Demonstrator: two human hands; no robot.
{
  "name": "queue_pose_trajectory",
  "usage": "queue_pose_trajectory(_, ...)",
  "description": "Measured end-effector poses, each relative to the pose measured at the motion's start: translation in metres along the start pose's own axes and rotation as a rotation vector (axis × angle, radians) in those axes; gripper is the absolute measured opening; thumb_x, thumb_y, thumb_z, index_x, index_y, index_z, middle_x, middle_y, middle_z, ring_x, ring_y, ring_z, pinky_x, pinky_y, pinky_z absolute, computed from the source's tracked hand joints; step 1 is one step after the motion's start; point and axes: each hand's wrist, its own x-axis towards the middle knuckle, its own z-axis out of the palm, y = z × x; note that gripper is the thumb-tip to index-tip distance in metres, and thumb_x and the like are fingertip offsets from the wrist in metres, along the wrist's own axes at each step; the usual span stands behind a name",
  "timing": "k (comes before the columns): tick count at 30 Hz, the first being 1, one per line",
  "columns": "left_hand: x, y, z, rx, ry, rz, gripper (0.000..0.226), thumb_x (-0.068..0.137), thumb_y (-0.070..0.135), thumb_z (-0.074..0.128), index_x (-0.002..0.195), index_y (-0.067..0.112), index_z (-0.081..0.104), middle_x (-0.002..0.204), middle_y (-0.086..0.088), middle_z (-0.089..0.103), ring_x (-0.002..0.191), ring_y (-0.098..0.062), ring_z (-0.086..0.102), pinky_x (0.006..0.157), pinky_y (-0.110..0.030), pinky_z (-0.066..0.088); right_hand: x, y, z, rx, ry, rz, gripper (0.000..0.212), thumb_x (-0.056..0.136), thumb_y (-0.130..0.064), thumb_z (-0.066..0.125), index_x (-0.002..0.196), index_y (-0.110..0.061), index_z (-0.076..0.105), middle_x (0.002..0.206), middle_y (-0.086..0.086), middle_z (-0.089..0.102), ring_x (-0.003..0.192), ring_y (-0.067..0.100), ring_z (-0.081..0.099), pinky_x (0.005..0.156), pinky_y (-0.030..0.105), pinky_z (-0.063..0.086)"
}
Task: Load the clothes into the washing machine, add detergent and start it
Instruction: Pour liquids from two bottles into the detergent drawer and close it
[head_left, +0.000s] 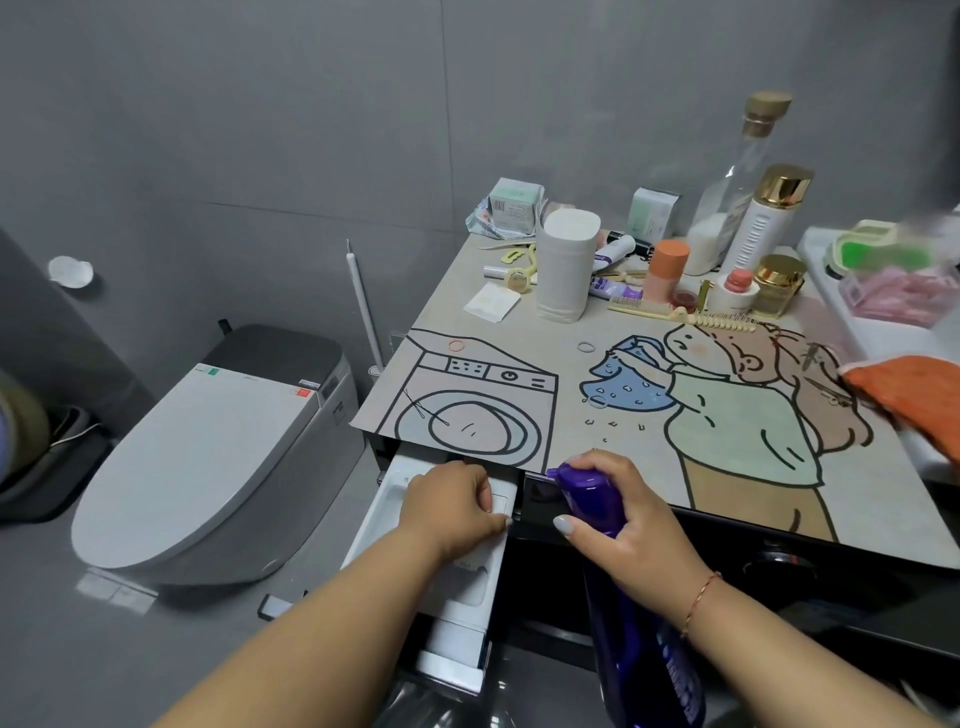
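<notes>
The black washing machine (675, 571) stands below me under a cartoon-printed mat (649, 364). Its white detergent drawer (457, 597) is pulled out at the machine's left front. My left hand (457, 506) rests on the drawer's inner compartment, fingers curled on its right edge. My right hand (618, 525) grips the neck of a purple detergent bottle (644, 649), whose cap points toward the drawer's back right corner. The bottle body hangs down in front of the machine. The machine's door and any clothes are out of sight.
A closed white and grey toilet (218, 457) stands left of the drawer. Toiletry bottles, a paper roll (563, 265), combs and boxes crowd the back of the mat. An orange cloth (909, 395) and a white basin lie at the right. Grey tiled walls surround.
</notes>
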Motion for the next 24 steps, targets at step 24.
queue_pose_trajectory(24, -0.005, -0.031, -0.019, -0.331, 0.079, 0.070, 0.040, 0.053, 0.026, 0.088, 0.066, 0.017, 0.052, 0.064, 0.006, 0.049, 0.059, -0.011, 0.041, 0.058, -0.027, 0.036, 0.003, 0.007, -0.001, 0.009, 0.009, -0.010, 0.055, 0.070, -0.042, 0.070, 0.105, -0.067, 0.036, 0.117, -0.030, 0.050, 0.105, -0.008, 0.052, 0.081, 0.000, 0.041)
